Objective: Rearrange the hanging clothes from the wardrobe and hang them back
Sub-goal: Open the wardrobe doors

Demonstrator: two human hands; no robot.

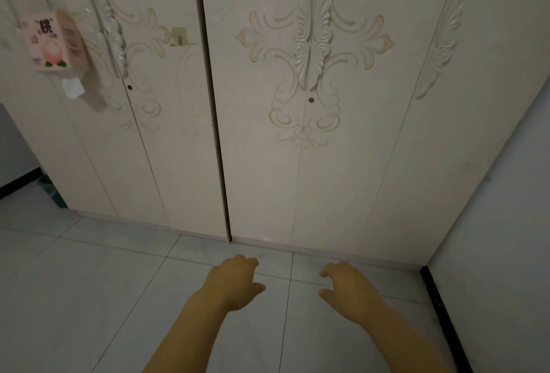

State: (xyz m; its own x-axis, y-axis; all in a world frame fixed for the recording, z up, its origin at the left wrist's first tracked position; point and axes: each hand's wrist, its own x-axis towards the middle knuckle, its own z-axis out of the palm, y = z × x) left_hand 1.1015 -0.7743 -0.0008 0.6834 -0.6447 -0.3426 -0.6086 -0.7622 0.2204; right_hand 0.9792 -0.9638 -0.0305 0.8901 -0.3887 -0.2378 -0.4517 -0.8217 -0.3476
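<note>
A cream wardrobe [262, 164] with carved scroll patterns fills the view, all its doors closed, so the clothes inside are hidden. Ornate white handles [312, 42] meet at the seam of the right pair of doors; another handle [114, 33] sits on the left pair. My left hand [235, 281] and my right hand [346, 289] are stretched out low over the tiled floor in front of the wardrobe. Both have loosely curled fingers and hold nothing. Neither touches the doors.
A pink tissue pack [53, 42] hangs on the left door with a tissue sticking out below. A small stick-on hook [178, 36] is on the same door. A white wall [506, 223] with black skirting closes in at the right. Pale floor tiles [89, 298] lie below.
</note>
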